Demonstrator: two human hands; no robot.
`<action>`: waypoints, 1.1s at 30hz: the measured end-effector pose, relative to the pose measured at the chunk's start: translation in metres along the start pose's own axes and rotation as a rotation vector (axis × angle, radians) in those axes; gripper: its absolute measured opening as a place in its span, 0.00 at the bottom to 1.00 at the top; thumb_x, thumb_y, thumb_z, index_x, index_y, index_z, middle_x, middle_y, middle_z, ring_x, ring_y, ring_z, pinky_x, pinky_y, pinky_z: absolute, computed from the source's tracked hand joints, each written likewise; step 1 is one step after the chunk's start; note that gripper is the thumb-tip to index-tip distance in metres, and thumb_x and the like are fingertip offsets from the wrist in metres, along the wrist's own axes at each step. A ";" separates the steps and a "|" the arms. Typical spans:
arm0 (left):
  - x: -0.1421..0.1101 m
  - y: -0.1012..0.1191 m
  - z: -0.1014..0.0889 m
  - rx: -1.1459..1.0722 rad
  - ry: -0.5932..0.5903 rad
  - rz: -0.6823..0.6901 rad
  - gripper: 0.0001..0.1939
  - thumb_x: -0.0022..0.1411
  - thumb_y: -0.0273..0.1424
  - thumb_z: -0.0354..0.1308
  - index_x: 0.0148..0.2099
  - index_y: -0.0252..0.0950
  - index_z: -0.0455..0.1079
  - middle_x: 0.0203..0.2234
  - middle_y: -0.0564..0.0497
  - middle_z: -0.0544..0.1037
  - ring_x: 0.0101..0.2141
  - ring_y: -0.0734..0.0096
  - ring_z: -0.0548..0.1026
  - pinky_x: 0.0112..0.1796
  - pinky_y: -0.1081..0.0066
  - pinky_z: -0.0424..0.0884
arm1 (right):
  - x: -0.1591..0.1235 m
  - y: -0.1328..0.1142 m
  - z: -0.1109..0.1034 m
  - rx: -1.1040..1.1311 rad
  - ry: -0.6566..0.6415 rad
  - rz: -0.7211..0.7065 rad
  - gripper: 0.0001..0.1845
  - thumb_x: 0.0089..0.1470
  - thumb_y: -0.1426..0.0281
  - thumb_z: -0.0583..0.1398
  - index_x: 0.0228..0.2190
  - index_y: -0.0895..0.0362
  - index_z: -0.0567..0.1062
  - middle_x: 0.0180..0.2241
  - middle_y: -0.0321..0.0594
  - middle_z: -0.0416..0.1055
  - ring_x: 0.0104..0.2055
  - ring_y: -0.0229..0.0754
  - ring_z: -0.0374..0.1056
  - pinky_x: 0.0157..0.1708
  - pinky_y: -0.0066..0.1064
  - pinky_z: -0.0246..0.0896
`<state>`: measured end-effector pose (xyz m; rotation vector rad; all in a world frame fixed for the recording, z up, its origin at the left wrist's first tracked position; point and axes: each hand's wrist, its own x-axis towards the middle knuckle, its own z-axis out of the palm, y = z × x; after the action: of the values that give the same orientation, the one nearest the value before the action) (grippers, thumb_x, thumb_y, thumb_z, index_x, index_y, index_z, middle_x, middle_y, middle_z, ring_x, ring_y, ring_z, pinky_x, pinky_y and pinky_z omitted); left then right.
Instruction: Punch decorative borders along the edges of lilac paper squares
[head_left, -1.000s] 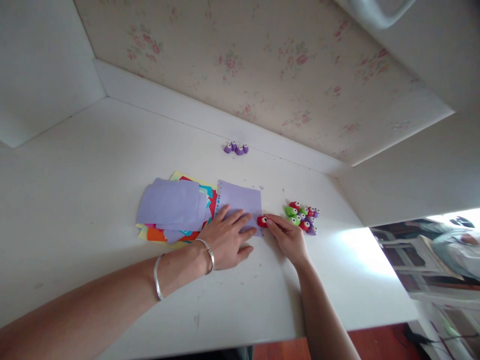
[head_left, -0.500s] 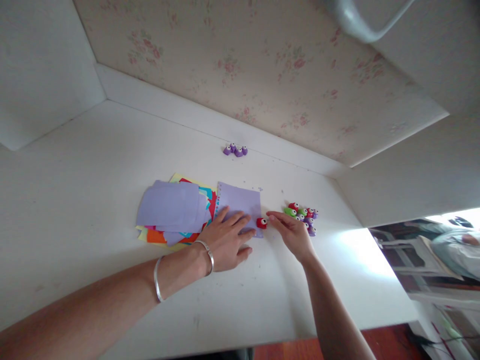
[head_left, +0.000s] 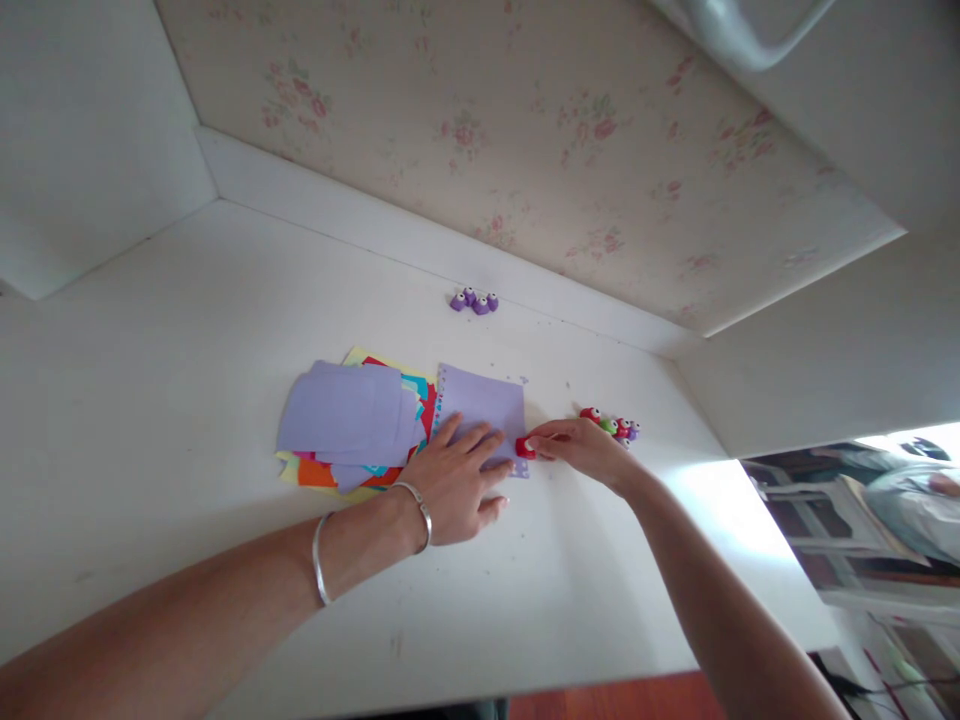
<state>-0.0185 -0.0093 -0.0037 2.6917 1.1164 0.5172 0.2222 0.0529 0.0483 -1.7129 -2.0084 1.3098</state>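
My left hand (head_left: 459, 492) lies flat with fingers spread on a purple sheet of paper (head_left: 487, 395); small shapes are punched along its left edge. At the sheet's right edge sits a small red craft punch (head_left: 523, 449). My right hand (head_left: 581, 447) grips this punch, with the thumb on its top and the fingers curled around the far side. The lower edge of the sheet also shows small cut-outs near the punch. Left of the sheet, a pile of coloured paper (head_left: 345, 410) has purple pieces on top.
Several red, green and purple punches (head_left: 622, 428) stand at the right, partly behind my right hand. Further purple punches (head_left: 474, 301) sit near the back ledge. Tiny paper bits are scattered on the white tabletop (head_left: 360, 620). Floral-papered wall rises behind.
My right hand has come from beside the red punch onto it, and its fingers now close over the punch's top. My left hand stays on the purple sheet.
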 end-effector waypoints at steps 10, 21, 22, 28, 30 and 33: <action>0.001 0.000 0.001 0.001 -0.006 -0.002 0.24 0.69 0.47 0.45 0.61 0.45 0.66 0.63 0.45 0.64 0.63 0.55 0.58 0.62 0.48 0.42 | 0.009 -0.003 -0.003 -0.041 -0.021 0.043 0.09 0.48 0.60 0.67 0.27 0.51 0.84 0.25 0.40 0.80 0.26 0.41 0.74 0.23 0.28 0.68; 0.003 0.000 0.000 -0.020 -0.019 -0.007 0.24 0.69 0.48 0.47 0.62 0.46 0.66 0.63 0.46 0.64 0.63 0.55 0.58 0.63 0.47 0.42 | 0.015 0.002 -0.002 -0.233 0.040 0.083 0.14 0.47 0.56 0.66 0.20 0.52 0.80 0.17 0.35 0.74 0.18 0.37 0.67 0.19 0.28 0.60; 0.003 0.000 0.000 -0.020 -0.017 -0.006 0.24 0.69 0.48 0.46 0.62 0.46 0.66 0.63 0.46 0.63 0.63 0.54 0.57 0.63 0.47 0.42 | 0.015 0.000 -0.002 -0.245 0.041 0.080 0.14 0.46 0.56 0.66 0.20 0.52 0.80 0.17 0.36 0.74 0.18 0.37 0.67 0.19 0.28 0.59; 0.002 -0.001 0.001 -0.023 0.001 -0.004 0.24 0.69 0.48 0.46 0.61 0.46 0.66 0.63 0.46 0.64 0.63 0.55 0.58 0.62 0.47 0.42 | 0.011 -0.012 0.000 -0.305 0.036 0.108 0.12 0.47 0.59 0.65 0.20 0.52 0.78 0.18 0.37 0.75 0.20 0.39 0.69 0.19 0.29 0.57; 0.002 -0.001 0.002 -0.027 0.006 0.000 0.24 0.69 0.48 0.46 0.61 0.46 0.67 0.63 0.45 0.64 0.63 0.54 0.58 0.62 0.47 0.41 | 0.010 -0.015 0.000 -0.314 0.040 0.110 0.12 0.48 0.59 0.64 0.20 0.53 0.78 0.18 0.37 0.75 0.20 0.39 0.68 0.19 0.28 0.57; 0.001 -0.001 0.003 -0.031 0.015 0.004 0.24 0.69 0.47 0.47 0.61 0.45 0.66 0.63 0.45 0.64 0.63 0.54 0.58 0.62 0.47 0.41 | 0.009 -0.017 -0.001 -0.326 0.037 0.096 0.12 0.48 0.60 0.63 0.19 0.53 0.77 0.17 0.36 0.74 0.20 0.38 0.68 0.19 0.28 0.57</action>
<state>-0.0171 -0.0079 -0.0062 2.6691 1.0978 0.5515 0.2077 0.0617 0.0578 -1.9765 -2.2427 1.0089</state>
